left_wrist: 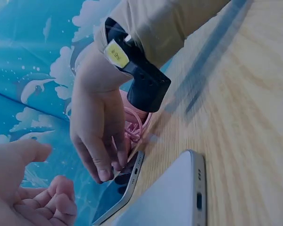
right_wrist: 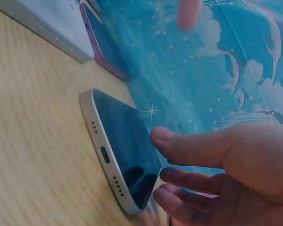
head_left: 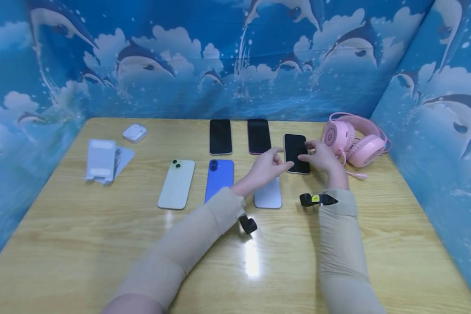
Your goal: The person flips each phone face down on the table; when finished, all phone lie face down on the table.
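Observation:
A smartphone point(head_left: 296, 153) with a dark screen and pale frame lies face up at the right of the table. My right hand point(head_left: 321, 156) is at its right side; in the right wrist view the thumb point(right_wrist: 162, 135) is over that edge and the other fingers lie beside it, gripping nothing. My left hand point(head_left: 265, 168) hovers left of the same phone, thumb and forefinger spread, the other fingers loosely bent, as the left wrist view shows. Below the left hand lies a white phone point(head_left: 268, 195), back up and partly covered by it.
Two dark-screened phones point(head_left: 220, 137) lie along the back. A blue phone point(head_left: 220, 176) and a pale green phone point(head_left: 176, 184) lie back up. Pink headphones point(head_left: 355, 139) sit beside my right hand. A white phone stand point(head_left: 101, 159) and an earbud case point(head_left: 135, 133) are at left.

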### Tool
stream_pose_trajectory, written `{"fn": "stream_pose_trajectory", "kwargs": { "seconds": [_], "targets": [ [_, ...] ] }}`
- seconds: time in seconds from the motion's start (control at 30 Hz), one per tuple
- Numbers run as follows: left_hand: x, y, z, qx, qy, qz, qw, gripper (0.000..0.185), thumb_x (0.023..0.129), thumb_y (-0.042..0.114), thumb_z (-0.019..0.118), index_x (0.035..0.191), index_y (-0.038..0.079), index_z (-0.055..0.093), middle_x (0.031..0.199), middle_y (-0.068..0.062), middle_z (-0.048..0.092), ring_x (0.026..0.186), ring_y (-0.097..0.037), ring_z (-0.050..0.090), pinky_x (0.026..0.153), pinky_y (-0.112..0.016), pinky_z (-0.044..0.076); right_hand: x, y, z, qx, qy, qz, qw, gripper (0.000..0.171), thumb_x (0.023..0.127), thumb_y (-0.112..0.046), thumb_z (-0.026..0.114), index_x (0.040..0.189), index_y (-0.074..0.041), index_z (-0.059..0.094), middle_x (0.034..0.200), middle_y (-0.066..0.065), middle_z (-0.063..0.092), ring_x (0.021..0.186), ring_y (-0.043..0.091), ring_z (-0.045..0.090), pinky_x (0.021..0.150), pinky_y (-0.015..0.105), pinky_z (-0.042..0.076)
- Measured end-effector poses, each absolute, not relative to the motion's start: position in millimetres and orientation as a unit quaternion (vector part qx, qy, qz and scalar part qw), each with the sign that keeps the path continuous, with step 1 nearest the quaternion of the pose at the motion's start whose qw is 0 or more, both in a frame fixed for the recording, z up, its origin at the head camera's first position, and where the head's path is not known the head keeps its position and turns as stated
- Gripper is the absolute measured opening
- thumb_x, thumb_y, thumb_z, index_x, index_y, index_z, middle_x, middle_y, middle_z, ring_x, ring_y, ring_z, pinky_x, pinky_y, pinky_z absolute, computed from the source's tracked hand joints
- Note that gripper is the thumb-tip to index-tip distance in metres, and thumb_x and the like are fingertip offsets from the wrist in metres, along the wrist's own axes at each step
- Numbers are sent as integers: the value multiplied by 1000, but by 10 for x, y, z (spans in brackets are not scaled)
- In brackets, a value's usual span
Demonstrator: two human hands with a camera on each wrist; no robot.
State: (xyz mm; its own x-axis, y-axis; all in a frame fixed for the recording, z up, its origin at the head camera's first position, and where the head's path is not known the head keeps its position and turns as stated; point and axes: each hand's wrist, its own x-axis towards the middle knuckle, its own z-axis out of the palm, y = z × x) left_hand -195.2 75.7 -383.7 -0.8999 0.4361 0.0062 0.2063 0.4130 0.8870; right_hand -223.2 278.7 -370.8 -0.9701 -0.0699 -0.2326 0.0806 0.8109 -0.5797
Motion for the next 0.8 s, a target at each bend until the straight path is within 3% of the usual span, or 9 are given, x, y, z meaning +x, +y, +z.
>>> {"fn": "stream_pose_trajectory", "kwargs": {
  "seconds": [0.23,0.5,0.8],
  "targets": [
    [-2107,1033,-4038,165,838,512,97,54,89,34,55,134,5,42,64,0,54,49,-11,47,47,-22,38,-2223,2759,-3802,1,952,-277,130,64,89,-26,56,136,8,29,134,31,35,123,43,34,101,52,29],
    [-2130,1135,-4222,173,865,468,54,46,89,21,54,131,4,46,46,5,40,37,-6,35,39,-19,30,-2234,2751,-3816,6,956,-264,127,68,87,-27,59,135,10,28,132,32,37,123,42,35,102,51,28],
    [-2157,1195,-4221,167,905,389,43,52,86,30,60,128,1,49,48,4,44,41,-6,40,43,-18,34,-2254,2761,-3784,45,951,-273,140,75,83,-29,64,136,9,27,131,30,39,121,41,37,101,50,30]
  ]
}}
